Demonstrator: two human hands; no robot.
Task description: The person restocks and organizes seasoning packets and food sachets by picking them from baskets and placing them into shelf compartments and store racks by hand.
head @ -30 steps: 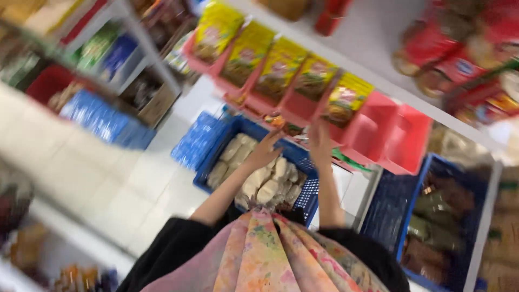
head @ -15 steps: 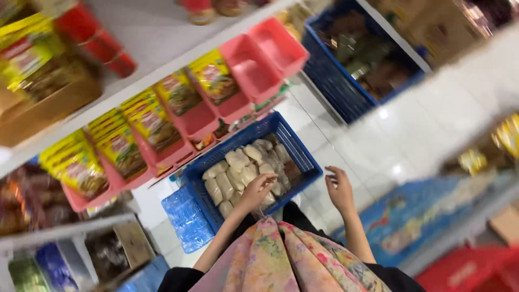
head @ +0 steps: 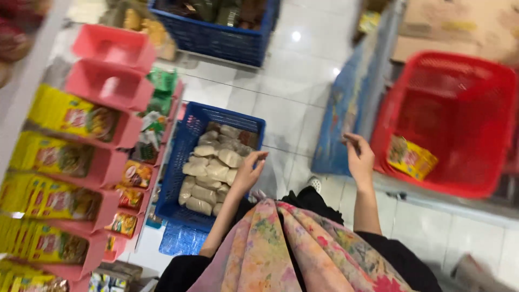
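My left hand (head: 250,173) hovers over the right edge of a blue plastic crate (head: 189,135) on the floor, fingers loosely curled and holding nothing. The crate is full of several clear bags of pale beige goods (head: 212,170). My right hand (head: 359,156) is raised further right, fingers apart and empty, near the rim of a red shopping basket (head: 459,119). A yellow packet (head: 412,157) lies inside that basket. A floral scarf (head: 292,249) hangs at the bottom of the view.
Pink shelf trays (head: 111,86) with yellow and green packets (head: 59,116) line the left. A second blue crate (head: 216,32) of dark goods stands at the top. A flattened blue printed sheet (head: 346,108) and brown cardboard (head: 454,27) lie at right on the white tiled floor.
The view has swung right, from the shelves to the floor and red basket. My right hand moved away from the blue crate toward the basket; my left hand stays over the crate.
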